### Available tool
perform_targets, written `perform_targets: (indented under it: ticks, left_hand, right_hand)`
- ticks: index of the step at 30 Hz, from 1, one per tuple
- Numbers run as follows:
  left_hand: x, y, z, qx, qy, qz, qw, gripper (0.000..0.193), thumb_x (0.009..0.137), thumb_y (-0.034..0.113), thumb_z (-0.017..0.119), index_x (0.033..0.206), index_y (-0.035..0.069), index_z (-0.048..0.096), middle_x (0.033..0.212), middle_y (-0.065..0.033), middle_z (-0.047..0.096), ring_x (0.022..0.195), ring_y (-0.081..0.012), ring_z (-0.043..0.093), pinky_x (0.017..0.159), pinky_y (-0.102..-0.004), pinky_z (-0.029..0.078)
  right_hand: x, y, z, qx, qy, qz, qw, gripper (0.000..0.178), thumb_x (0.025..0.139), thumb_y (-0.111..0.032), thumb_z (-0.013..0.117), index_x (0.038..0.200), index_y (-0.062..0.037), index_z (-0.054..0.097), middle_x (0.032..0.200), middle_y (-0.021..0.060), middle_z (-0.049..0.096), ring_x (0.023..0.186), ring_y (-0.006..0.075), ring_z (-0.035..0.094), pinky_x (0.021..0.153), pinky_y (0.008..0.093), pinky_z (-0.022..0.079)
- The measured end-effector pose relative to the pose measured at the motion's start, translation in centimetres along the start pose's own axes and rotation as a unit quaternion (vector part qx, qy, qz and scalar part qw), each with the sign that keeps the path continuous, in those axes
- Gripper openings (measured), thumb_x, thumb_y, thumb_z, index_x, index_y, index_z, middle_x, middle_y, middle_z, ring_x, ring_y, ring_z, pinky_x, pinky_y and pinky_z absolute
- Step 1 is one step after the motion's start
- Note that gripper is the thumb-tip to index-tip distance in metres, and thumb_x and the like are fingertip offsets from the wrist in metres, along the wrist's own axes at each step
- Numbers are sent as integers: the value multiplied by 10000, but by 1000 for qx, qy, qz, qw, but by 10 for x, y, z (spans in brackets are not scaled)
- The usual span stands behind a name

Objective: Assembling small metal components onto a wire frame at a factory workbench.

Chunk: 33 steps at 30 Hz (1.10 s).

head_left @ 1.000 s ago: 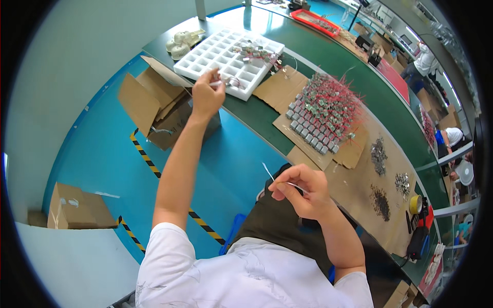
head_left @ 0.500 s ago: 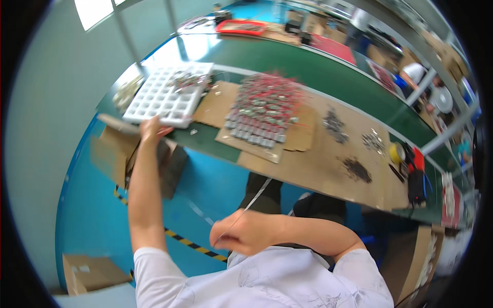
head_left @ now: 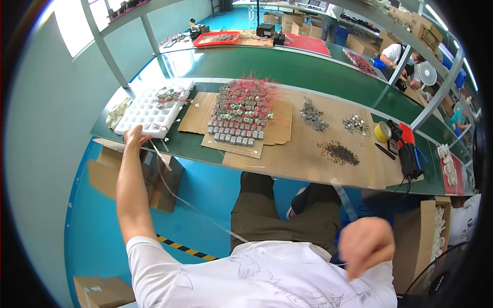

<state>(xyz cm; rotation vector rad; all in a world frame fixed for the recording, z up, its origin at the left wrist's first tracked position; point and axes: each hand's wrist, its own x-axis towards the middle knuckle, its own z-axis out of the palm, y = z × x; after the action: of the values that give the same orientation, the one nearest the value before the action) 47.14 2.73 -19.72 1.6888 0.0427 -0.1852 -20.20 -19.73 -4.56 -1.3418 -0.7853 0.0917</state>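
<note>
My left hand (head_left: 134, 136) is closed at the near left corner of a white tray with pockets (head_left: 169, 127). A narrow translucent strip (head_left: 192, 206) comes from its fingers and runs down to my waist; a short loose end hangs beside the hand. Whether the hand also touches the tray I cannot tell. Off to the right, my right hand (head_left: 367, 244) is raised near my side with curled fingers, blurred by motion. A thin piece of strip reaches it from the waist, and a smeared loose end (head_left: 345, 200) flies up beyond it. Wired parts lie on the tray.
Rows of small metal motors (head_left: 239, 110) with red wires stand on cardboard. Loose metal pieces (head_left: 313, 115), dark bits (head_left: 339, 153) and yellow tape (head_left: 382, 132) lie to the right. An open carton (head_left: 162, 179) is under the left end. A co-worker (head_left: 398, 56) sits far right.
My right hand has swung from the middle of my lap far to the right, drawing the strip out. My left hand stays at the tray corner. The head view has shifted.
</note>
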Motion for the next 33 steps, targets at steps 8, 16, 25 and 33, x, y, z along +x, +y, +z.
perform_targets:
  ticks: [8, 16, 25, 33]
  left_hand:
    - [23, -34, -19, 7, 33, 6, 999, 417, 960, 167, 697, 1206, -158, 611, 988, -240, 707, 748, -343, 750, 545, -397, 687]
    - [-82, -81, 32, 355, -8, 164, 920, 1017, 936, 863, 418, 822, -85, 768, 759, -238, 734, 635, -316, 754, 634, -438, 599]
    - [-222, -104, 96, 41, -207, -18, 977, 783, 900, 681, 717, 1035, -90, 701, 864, -183, 755, 623, -273, 742, 540, -332, 585]
    - [-269, -89, 73, 22, -161, 105, 981, 701, 1087, 509, 550, 684, -52, 670, 487, -104, 556, 364, -179, 520, 361, -333, 393]
  right_hand:
    - [-86, -155, 35, -145, -107, -23, 983, 110, 947, 23, 724, 935, 118, 777, 760, 185, 666, 558, 240, 625, 475, 283, 445]
    - [-112, -152, 69, -200, -55, -139, 968, 43, 906, 21, 767, 923, 47, 796, 770, 161, 691, 591, 219, 663, 495, 280, 473]
    - [-43, -100, 77, -85, -46, -174, 980, 107, 826, 61, 838, 863, 107, 750, 667, 171, 628, 501, 215, 584, 434, 244, 379]
    - [-36, -66, 67, -158, -24, -105, 982, 147, 908, 40, 772, 1021, 132, 753, 738, 137, 691, 518, 169, 603, 432, 257, 387]
